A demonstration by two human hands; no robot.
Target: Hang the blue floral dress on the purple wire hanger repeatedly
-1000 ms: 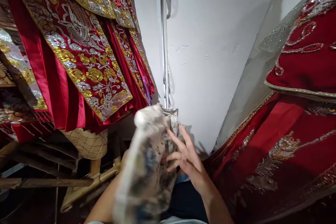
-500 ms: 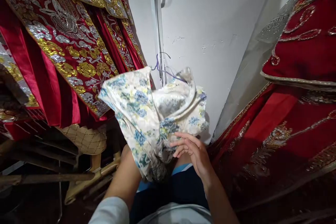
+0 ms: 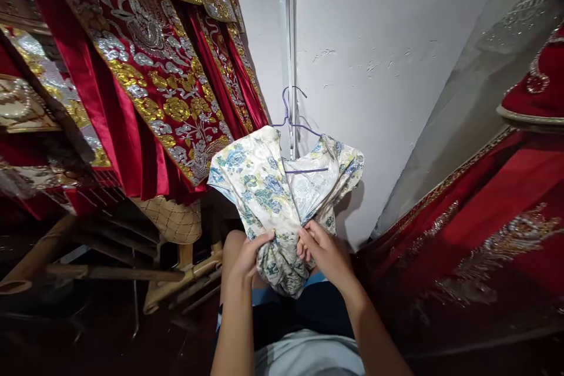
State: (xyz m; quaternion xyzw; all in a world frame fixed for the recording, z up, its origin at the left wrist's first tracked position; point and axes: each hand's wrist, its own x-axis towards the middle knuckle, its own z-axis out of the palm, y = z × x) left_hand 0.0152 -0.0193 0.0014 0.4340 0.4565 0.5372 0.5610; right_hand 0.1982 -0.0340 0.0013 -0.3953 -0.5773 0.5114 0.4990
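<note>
A white garment with blue and green flowers (image 3: 264, 185) hangs on a purple wire hanger (image 3: 287, 117), its lower part bunched up. My left hand (image 3: 252, 254) grips the garment's left side, the thumb on top and the other fingers hidden behind the cloth. At the bottom of the V-shaped neckline, my right hand (image 3: 316, 244) pinches the fabric edge between thumb and fingers. Above the neckline, the hanger's hook shows in front of a metal strip (image 3: 291, 29) on the wall.
Red costumes with gold and silver embroidery (image 3: 176, 103) hang at the left, above bamboo poles (image 3: 110, 273). A white wall (image 3: 365, 29) stands ahead. At the right are more red beaded garments (image 3: 497, 217) and a translucent cover (image 3: 449, 100).
The garment has been turned and straightened, so its neckline and hanger show more clearly. My left hand has come into view on its side. My right hand has closed on the neckline edge.
</note>
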